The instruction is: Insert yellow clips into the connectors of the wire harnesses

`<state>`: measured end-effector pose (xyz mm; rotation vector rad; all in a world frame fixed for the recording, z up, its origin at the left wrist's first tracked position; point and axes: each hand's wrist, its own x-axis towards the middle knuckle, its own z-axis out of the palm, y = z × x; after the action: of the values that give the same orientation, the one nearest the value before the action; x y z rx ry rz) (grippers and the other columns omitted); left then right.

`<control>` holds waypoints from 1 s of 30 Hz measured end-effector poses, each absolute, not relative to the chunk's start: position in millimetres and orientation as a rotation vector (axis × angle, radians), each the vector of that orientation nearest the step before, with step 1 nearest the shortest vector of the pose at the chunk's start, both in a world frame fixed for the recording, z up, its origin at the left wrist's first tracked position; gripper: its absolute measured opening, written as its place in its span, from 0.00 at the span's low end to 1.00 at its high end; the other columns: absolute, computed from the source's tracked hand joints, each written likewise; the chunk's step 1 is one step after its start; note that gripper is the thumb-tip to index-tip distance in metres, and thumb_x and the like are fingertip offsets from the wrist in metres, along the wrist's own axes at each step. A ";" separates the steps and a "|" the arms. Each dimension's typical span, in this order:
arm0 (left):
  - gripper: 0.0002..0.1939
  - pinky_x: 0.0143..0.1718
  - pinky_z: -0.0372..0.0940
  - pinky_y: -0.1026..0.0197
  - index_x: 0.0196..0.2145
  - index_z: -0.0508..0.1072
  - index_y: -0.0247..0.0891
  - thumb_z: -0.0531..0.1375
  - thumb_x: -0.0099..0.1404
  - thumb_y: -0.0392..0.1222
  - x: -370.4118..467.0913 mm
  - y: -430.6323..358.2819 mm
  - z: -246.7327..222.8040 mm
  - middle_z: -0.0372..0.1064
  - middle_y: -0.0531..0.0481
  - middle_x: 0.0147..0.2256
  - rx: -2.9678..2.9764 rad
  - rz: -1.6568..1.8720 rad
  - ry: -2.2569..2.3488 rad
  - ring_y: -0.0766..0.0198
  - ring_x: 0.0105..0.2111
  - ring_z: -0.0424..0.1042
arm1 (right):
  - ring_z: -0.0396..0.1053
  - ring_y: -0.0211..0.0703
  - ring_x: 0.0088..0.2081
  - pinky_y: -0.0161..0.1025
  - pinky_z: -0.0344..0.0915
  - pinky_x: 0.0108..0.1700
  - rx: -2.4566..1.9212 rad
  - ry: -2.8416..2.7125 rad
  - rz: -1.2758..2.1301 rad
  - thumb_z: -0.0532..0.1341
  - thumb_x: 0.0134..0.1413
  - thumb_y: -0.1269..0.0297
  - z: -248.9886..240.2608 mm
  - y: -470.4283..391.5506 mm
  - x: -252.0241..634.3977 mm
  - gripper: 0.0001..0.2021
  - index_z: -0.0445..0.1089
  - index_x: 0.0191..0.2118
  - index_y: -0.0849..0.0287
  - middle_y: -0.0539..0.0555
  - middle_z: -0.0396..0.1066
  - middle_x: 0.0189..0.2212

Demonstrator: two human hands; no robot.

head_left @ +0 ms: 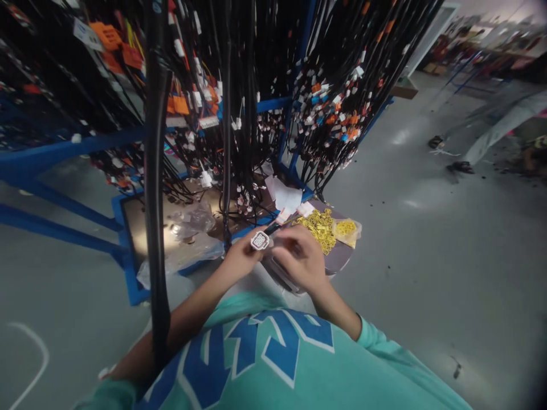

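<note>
A white multi-hole connector [259, 241] on a black cable points its face up at me. My left hand [241, 256] is closed around it. Close on its right, my right hand [302, 256] has thumb and fingers curled together, slightly blurred; whatever they pinch is too small to make out. Just beyond the hands lies a heap of small yellow plastic parts [320, 228] on a dark round-edged surface [339, 259]. A clear bag of similar yellow parts [346, 230] sits at its right side. White paper tags [305, 209] stick up behind my hands.
Bundles of black cables with white, orange and blue connectors [329, 108] hang from a blue metal rack [128, 273]. A thick black cable [154, 171] drops close in front of me. Plastic bags [192, 222] lie on the rack's base. A person's legs [498, 134] show at right.
</note>
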<state>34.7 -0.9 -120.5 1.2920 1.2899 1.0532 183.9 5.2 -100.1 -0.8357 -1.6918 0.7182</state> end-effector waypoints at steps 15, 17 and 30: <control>0.13 0.19 0.57 0.68 0.28 0.72 0.33 0.65 0.40 0.36 -4.8 -1.9 -89.7 0.63 0.52 0.25 1.023 0.711 1.025 0.68 0.23 0.61 | 0.65 0.38 0.35 0.36 0.66 0.37 -0.595 -2.055 0.555 0.60 0.52 0.47 -101.9 13.1 170.5 0.17 0.64 0.34 0.57 0.52 0.68 0.31; 0.17 0.20 0.56 0.68 0.29 0.72 0.32 0.67 0.38 0.40 -6.1 0.1 -92.6 0.64 0.52 0.23 0.954 0.738 0.941 0.69 0.21 0.60 | 0.65 0.39 0.36 0.38 0.66 0.40 -0.594 -2.025 0.558 0.62 0.49 0.47 -105.6 14.1 168.6 0.18 0.63 0.33 0.57 0.52 0.69 0.32; 0.26 0.16 0.43 0.69 0.31 0.69 0.36 0.69 0.39 0.55 9.8 3.4 -99.0 0.64 0.53 0.18 0.936 0.633 1.148 0.72 0.16 0.55 | 0.68 0.35 0.37 0.32 0.61 0.41 -1.969 -1.669 0.929 0.55 0.58 0.63 -196.8 61.4 266.0 0.06 0.67 0.39 0.57 0.50 0.70 0.34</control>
<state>9.8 3.4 -99.0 0.9360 1.1481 0.6334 266.0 61.4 -196.8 -1.9692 -1.6689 0.9288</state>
